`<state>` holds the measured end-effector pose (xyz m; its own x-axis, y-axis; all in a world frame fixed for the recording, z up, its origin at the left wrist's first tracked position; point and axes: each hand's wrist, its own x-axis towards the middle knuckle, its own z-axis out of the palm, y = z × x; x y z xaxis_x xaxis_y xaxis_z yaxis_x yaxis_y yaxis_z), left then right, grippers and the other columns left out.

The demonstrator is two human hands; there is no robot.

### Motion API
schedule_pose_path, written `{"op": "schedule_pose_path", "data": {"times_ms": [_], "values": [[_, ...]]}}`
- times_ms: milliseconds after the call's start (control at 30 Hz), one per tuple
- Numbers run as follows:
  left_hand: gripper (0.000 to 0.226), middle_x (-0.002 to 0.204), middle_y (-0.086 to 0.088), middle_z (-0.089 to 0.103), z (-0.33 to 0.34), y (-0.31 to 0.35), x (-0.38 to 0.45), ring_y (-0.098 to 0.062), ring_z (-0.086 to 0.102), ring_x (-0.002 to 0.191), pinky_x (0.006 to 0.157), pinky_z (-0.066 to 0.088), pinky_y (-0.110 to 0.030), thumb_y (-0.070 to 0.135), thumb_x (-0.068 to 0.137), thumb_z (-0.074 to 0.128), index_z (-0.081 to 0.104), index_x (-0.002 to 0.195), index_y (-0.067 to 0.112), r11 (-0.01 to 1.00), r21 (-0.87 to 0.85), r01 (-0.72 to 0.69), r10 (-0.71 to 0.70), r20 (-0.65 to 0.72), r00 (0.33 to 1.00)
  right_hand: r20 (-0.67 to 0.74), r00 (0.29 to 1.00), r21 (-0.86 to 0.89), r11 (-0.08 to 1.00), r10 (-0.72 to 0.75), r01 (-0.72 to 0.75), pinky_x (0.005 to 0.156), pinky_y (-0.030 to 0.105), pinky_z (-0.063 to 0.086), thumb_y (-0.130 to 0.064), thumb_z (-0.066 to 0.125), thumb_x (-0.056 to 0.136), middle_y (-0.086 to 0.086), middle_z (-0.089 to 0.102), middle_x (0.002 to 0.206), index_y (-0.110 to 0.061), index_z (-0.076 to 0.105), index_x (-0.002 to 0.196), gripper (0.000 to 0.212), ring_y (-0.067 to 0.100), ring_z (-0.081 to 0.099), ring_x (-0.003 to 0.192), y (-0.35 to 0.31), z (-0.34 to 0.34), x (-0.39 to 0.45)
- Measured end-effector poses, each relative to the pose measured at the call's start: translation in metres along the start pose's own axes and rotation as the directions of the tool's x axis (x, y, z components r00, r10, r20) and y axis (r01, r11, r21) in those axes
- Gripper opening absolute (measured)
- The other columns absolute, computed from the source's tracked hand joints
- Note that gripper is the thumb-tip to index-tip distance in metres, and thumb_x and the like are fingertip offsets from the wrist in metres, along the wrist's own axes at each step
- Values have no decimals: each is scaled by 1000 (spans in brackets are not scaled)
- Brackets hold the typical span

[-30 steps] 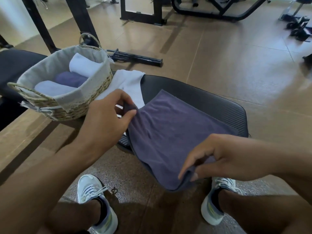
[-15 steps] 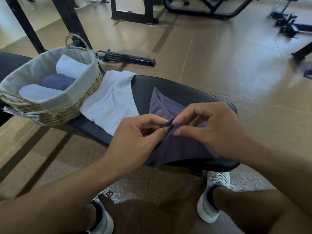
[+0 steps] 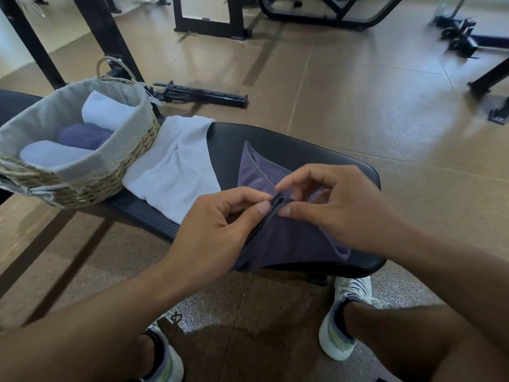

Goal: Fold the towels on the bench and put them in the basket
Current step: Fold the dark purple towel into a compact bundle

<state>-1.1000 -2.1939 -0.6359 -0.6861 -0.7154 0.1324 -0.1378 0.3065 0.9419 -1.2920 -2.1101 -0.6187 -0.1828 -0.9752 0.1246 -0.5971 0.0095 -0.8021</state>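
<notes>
Inside basket [image 3: 129,150]: three rolled towels [image 3: 107,113]; both hands [image 3: 278,205] pinch purple towel [image 3: 289,238].

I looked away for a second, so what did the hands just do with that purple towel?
The left hand and right hand, a second ago apart and each pinching a corner of the spread purple towel, came together, folding it in half. Both now pinch the matched corners. The white towel, the basket with its rolled towels and the bench stayed as they were.

Black gym frames [image 3: 209,26], white sneakers [image 3: 341,323]
</notes>
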Motion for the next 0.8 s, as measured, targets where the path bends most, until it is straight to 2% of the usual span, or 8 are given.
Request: {"op": "schedule_pose_path", "data": {"times_ms": [100,200,267,333,433,600,733,800], "values": [[18,94,12,78,-1,5,-2,-2,72,94,80,52,-13,17,86,76,74,103,22,1000,19,-7,6,38,999,-8,1000,-59,998,-11,11,74,24,54,-38,81,77,-12,71,85,-36,70,85,14,5,68,82,2,0,-1],[44,94,22,71,-10,-3,0,8,65,93,79,50,-14,19,69,91,65,99,38,950,309,52,-84,93,992,-12,999,-90,995,-43,42,87,38,55,-42,74,83,-14,70,98,-39,64,87,11,8,66,96,4,-3,0],[36,88,22,70,-23,-4,5,2,65,86,75,53,-23,22,70,91,66,91,39,909,406,94,-131,64,989,-12,999,-16,999,-52,52,94,46,54,-43,68,85,-13,72,104,-43,59,85,9,10,68,103,5,-8,1],[22,81,15,73,-34,-3,11,-6,68,76,72,58,-30,22,74,87,70,83,31,934,347,81,-88,6,996,-19,999,70,996,-49,50,97,50,53,-44,68,85,-9,74,106,-41,59,85,10,14,69,105,9,-13,2],[17,75,4,75,-43,4,16,-8,68,65,65,57,-25,18,75,87,72,77,23,978,203,52,-36,-82,996,-19,999,189,981,-32,35,94,51,55,-55,73,82,1,75,104,-27,58,89,32,19,71,101,14,-18,3],[15,80,7,72,-52,15,11,-12,66,76,72,60,-41,38,75,80,72,87,30,988,117,-104,113,-73,991,-20,998,273,960,-67,70,75,26,49,-57,70,84,2,68,87,-19,53,92,42,11,61,82,5,-20,-2],[13,89,9,73,-60,35,7,-6,67,82,74,54,-22,38,77,75,71,90,38,969,8,-247,247,-92,965,-21,995,445,891,-95,95,65,21,52,-26,70,88,2,71,80,-13,54,94,22,14,63,72,-19,-30,-9],[16,83,11,67,-63,43,5,1,62,77,69,49,-12,34,75,80,73,90,38,963,-97,-253,248,-62,967,46,992,560,826,-114,69,61,25,54,-31,75,83,8,72,82,-12,59,103,32,20,65,70,-28,-37,-14]]}}
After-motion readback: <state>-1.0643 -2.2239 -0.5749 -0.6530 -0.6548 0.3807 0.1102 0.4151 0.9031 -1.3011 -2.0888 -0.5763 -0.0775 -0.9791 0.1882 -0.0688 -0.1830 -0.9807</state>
